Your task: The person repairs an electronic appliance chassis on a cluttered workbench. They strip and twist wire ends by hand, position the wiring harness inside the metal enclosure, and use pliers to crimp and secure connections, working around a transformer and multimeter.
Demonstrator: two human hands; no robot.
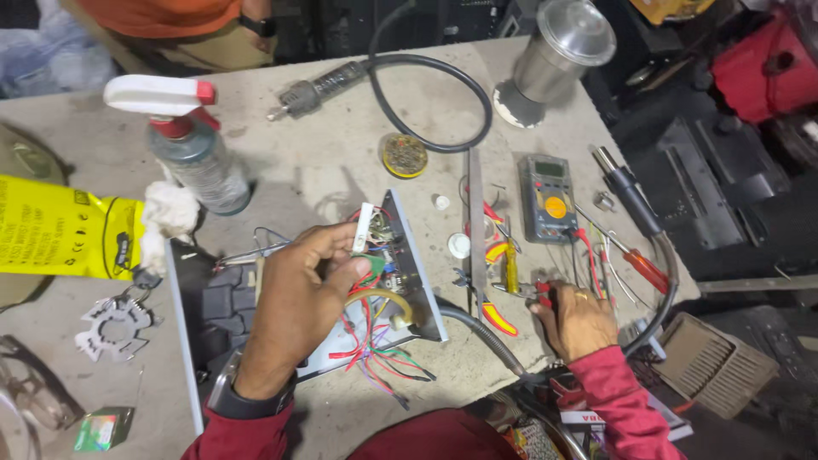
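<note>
The left hand (pixel 298 285) hovers over the open grey metal chassis (pixel 417 281) in the middle of the pale workbench (pixel 315 162), its thumb and forefinger pinched on a small white plastic connector (pixel 364 228) held upright above the wiring. The back of that hand hides most of what lies inside the box; only a tangle of red, green and purple wires (pixel 375 345) spills out at the near edge, and a green circuit board is barely visible behind the knuckles. To the right, the right hand (pixel 575 319) rests on the bench with its fingers curled around the red handles of a small pair of pliers (pixel 538 294); the tool's head is too cluttered by neighbouring tools to make out clearly. Just beyond it sit a grey handheld multimeter with an orange dial (pixel 548 198) and a long flat metal file (pixel 475 223). On the far left stands a clear spray bottle with a white and red trigger (pixel 187 140), beside a yellow plastic bag (pixel 64 228) cut off by the frame. Another person in an orange top (pixel 170 25) stands at the far edge, mostly out of view.
</note>
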